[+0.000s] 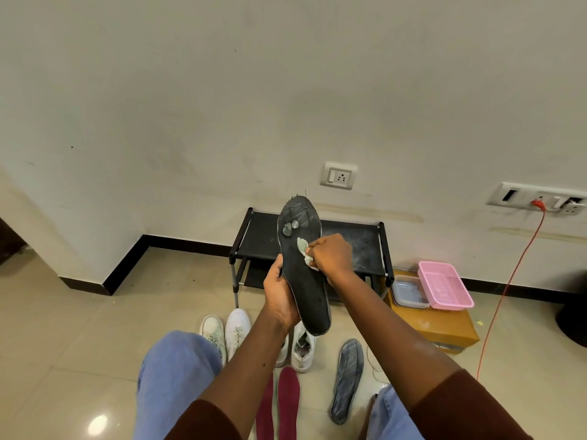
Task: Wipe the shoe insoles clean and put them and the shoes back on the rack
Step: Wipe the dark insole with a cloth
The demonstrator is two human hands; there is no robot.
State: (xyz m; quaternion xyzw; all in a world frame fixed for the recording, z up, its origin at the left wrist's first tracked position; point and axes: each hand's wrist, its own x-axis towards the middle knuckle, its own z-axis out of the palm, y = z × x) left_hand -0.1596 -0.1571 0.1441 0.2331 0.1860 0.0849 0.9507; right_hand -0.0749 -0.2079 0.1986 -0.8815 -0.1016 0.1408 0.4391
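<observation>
My left hand (279,296) grips a dark grey insole (306,281) by its left edge and holds it upright in front of the black shoe rack (260,236). My right hand (332,255) pinches a small pale wipe (304,250) against the middle of the insole. A second grey insole (347,379) lies on the floor at the right. Two maroon insoles (287,401) lie between my knees. One pair of white shoes (227,331) stands on the floor at the left. Another white shoe (303,350) stands under the held insole.
A pink basket (444,289) and a clear plastic box (408,293) sit on a cardboard box (444,331) right of the rack. An orange cable (508,287) runs from a wall socket down to the floor. The wall stands just behind the rack.
</observation>
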